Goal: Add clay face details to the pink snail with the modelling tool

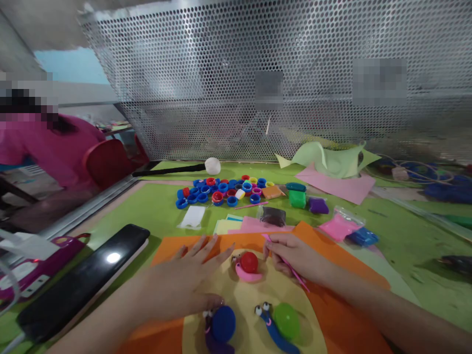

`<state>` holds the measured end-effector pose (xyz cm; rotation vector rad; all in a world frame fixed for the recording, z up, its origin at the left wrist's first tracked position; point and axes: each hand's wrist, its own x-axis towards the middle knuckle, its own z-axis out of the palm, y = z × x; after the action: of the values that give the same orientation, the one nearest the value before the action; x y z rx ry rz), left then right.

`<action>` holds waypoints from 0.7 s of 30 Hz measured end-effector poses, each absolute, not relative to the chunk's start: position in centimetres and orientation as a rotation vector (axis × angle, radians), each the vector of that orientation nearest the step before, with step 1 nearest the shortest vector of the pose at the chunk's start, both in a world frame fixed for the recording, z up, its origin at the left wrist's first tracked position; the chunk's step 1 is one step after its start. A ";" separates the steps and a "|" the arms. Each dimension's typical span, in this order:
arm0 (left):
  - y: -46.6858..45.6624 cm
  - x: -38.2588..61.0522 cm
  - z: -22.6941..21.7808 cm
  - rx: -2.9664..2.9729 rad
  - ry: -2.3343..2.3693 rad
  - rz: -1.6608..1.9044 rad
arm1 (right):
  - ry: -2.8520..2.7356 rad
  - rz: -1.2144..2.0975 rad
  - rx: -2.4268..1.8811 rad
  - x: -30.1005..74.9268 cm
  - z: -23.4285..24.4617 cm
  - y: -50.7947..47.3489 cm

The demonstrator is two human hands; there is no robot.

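Observation:
My left hand (191, 278) lies flat with fingers spread on the yellow paper (239, 295) and orange paper (332, 314), just left of a pink clay snail with a red shell (248, 266). My right hand (295, 255) is closed on a thin pink stick (291, 268), its tip close to that snail. Two more clay snails sit nearer me: a purple one with a blue shell (220, 327) and a blue one with a green shell (282, 322).
Several coloured bottle caps (224, 189), clay blocks in bags (297, 196) and paper sheets (335, 184) lie on the green table (155, 206). A black phone (84, 278) lies at left. A perforated metal screen (258, 73) stands behind. A person in pink (55, 147) sits at far left.

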<state>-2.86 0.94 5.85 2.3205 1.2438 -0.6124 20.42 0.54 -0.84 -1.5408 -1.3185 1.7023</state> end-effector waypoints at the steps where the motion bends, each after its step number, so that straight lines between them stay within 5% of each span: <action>1: 0.9 -2.8 5.8 2.321 1.243 -0.612 | -1.313 1.704 -1.542 20.4 -0.8 0.5; 21: 0.8 -2.9 5.8 2.312 1.229 -0.618 | -1.312 1.691 -1.585 20.2 -0.4 0.5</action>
<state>-2.92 0.76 5.82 2.3123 1.2289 -0.6179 20.21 0.48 -0.45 -1.5845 -1.3123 1.6908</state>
